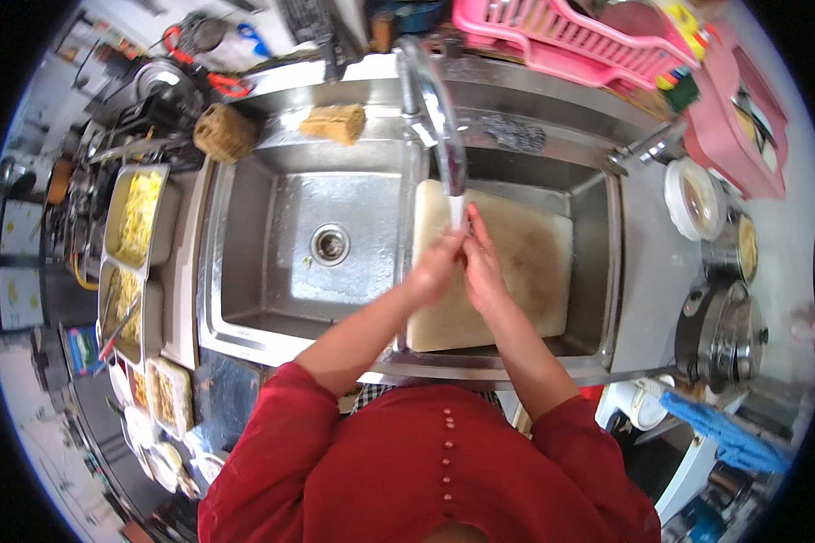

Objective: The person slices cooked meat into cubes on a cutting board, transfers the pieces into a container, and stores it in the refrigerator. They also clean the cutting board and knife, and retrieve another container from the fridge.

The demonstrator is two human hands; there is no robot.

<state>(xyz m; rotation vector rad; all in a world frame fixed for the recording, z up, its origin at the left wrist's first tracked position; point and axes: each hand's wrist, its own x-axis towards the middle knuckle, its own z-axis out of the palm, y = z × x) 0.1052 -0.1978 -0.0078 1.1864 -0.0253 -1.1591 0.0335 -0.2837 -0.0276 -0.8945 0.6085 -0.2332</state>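
Observation:
Water runs from the curved metal faucet onto my two hands, which meet over the right sink basin. My left hand is blurred and its fingers lie against the right hand, so their pose is hard to make out. On the other side, my right hand has its fingers stretched towards the faucet, and nothing shows in it. Beneath both hands a large whitish cutting board, stained brown in the middle, rests tilted in the right basin. No held object is visible.
Left lies a second steel basin with a drain. Behind it sit a yellow sponge and a brown loofah-like scrubber. A pink dish rack stands at the back. Metal food pans line the left, a steel pot the right.

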